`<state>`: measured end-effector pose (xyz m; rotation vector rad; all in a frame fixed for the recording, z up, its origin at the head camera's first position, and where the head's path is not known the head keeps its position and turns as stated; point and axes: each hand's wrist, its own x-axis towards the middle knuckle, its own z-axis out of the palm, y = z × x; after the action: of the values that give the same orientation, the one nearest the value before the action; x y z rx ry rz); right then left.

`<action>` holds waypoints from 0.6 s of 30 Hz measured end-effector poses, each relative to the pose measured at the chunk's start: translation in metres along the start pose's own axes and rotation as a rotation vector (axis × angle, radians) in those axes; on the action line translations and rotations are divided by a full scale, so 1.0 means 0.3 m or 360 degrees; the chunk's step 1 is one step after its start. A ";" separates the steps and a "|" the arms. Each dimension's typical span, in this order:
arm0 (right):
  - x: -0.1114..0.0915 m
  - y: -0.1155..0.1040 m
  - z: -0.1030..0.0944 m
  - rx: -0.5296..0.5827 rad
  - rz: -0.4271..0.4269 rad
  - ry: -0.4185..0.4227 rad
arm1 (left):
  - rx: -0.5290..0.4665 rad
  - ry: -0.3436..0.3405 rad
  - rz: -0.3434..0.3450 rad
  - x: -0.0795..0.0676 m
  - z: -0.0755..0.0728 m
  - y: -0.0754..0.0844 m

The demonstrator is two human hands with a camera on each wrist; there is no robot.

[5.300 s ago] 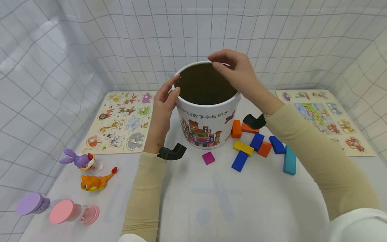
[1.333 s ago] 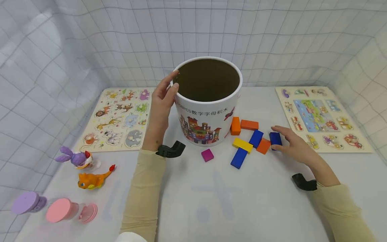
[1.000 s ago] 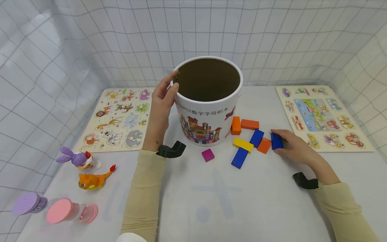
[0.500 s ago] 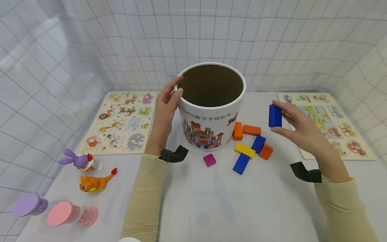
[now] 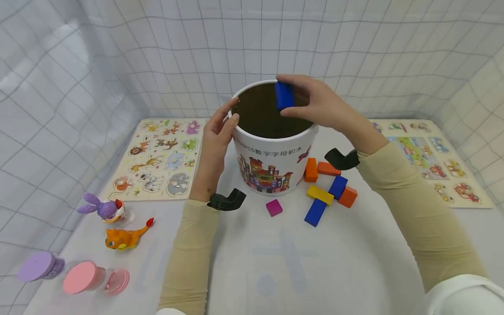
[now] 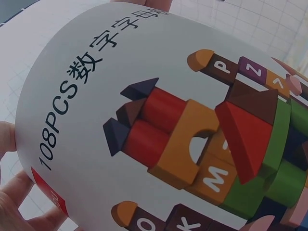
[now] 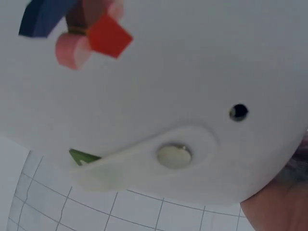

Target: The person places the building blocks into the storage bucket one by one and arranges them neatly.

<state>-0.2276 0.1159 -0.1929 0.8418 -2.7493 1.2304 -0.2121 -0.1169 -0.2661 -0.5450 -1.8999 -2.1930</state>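
With my right hand [image 5: 322, 101] I am pinching a blue block [image 5: 284, 95] between thumb and fingers, parted just enough to span it, and holding it at the mouth of the white bucket [image 5: 271, 168]. My left hand [image 5: 214, 142] is gripping the rim of this bucket, which is standing near the middle of the far edge of the counter [image 5: 338, 258], while an animal puzzle board [image 5: 159, 146] is lying toward the far left corner and loose blocks [image 5: 320, 195] are lying nearer the right edge.

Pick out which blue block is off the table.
The blue block pinched in the right hand; the other two blue blocks lie on the table beside the yellow block.
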 end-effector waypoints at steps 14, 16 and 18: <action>0.094 0.000 0.005 -0.0554 0.0107 -0.0387 | -0.0096 -0.0044 0.0043 0.006 0.013 0.000; 0.086 0.004 0.010 -0.0507 0.0075 -0.0235 | -0.0094 -0.0041 0.0037 0.006 0.014 0.000; 0.065 0.010 0.016 -0.0414 0.0037 0.0007 | -0.0083 -0.0029 0.0028 0.005 0.014 0.000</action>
<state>-0.2447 0.1051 -0.1938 0.7814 -2.8379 0.8480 -0.2127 -0.1127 -0.2652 -0.5905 -1.8440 -2.2398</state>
